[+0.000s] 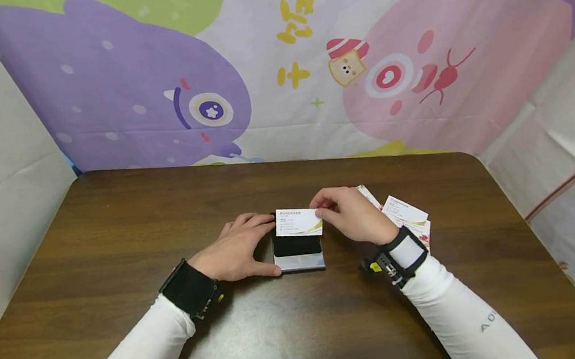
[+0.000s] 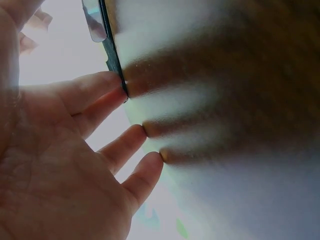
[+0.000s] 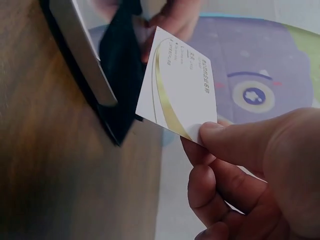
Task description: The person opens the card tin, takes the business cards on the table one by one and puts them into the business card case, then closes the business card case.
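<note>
Two bare hands meet at the middle of a dark brown wooden table (image 1: 117, 228) with a streaked grain and rounded corners. Lying flat there is a small black rectangular card holder with a brushed silver metal edge (image 1: 298, 255); the right wrist view shows that edge as a smooth, reflective strip beside soft matte black lining. The left hand (image 1: 237, 252) rests against the holder's left side, fingers straight and relaxed, thumb along its near corner and fingertips (image 2: 120, 82) touching its thin dark rim, gripping nothing. The right hand (image 1: 352, 215) sits just right of the holder and pinches a white rectangular paper business card (image 1: 298, 222) by its right end between thumb and curled fingers. The card hovers flat over the holder's far half, with its left end reaching the left fingertips. It is thin and stiff with crisp corners, printed with small dark lines of text too small to read and a curved gold-green swoosh across one corner. Right of the holder, partly behind the right wrist, lies a loose fan of similar white business cards with coloured print (image 1: 406, 215), overlapping one another. Both forearms wear smooth white sleeves and black wrist straps. Behind the table hangs a creased fabric backdrop with purple and pink cartoon shapes (image 1: 157, 99).
</note>
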`<state>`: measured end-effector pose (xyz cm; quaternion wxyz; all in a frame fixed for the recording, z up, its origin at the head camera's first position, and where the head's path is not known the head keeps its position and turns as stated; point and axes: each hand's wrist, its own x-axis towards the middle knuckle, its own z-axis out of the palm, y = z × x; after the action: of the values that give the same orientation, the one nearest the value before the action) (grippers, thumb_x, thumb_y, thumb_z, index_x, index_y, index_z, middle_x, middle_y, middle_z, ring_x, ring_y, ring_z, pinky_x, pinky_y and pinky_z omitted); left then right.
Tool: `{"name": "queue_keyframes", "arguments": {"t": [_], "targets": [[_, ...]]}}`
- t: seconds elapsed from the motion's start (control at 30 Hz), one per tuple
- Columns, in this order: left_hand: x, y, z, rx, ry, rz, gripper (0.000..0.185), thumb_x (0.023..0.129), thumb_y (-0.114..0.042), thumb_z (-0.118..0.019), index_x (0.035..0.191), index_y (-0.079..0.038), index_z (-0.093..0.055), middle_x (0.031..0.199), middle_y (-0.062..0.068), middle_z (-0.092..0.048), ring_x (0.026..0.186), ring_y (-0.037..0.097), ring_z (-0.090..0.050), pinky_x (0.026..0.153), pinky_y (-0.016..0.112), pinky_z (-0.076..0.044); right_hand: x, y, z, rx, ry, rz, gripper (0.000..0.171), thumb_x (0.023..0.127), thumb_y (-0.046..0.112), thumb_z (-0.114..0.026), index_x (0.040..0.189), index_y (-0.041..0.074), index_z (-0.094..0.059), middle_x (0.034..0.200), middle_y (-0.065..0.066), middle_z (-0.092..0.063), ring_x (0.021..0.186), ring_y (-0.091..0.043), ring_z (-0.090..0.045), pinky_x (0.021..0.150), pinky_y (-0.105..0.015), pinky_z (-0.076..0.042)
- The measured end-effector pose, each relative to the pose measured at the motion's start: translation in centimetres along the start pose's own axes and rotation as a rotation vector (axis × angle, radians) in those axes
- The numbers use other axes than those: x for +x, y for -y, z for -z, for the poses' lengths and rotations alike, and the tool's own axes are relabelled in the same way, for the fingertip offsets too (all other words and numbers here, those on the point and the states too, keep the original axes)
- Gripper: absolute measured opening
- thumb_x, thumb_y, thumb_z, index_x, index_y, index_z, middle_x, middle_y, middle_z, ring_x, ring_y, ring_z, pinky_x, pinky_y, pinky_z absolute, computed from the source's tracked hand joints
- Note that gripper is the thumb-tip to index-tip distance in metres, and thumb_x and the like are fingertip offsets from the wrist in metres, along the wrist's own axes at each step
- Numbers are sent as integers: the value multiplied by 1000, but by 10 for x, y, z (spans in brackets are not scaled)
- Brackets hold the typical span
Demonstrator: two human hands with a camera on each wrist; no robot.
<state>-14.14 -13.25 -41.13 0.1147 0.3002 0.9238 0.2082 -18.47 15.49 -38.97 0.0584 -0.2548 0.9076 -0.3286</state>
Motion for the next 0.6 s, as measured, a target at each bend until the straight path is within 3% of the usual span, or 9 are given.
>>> {"name": "queue_keyframes", "arguments": {"t": [0.23,0.6], "targets": [[0,-1,0,-12,-4,-5,95,83,-56,-87,157,-7,-52,162,10,-46,149,37,-34,115,65,-31,4,2,-10,-4,46,21,8,103,10,-69,108,14,-75,92,5,-70,84,-14,-64,78,-37,-53],[0,0,1,-4,2,3,96,84,-58,-86,157,-4,-52,164,12,-43,150,37,-33,116,64,-31,4,0,-12,-8,94,31,9,103,10,-68,107,14,-75,91,5,-70,84,-14,-64,78,-36,-53]]}}
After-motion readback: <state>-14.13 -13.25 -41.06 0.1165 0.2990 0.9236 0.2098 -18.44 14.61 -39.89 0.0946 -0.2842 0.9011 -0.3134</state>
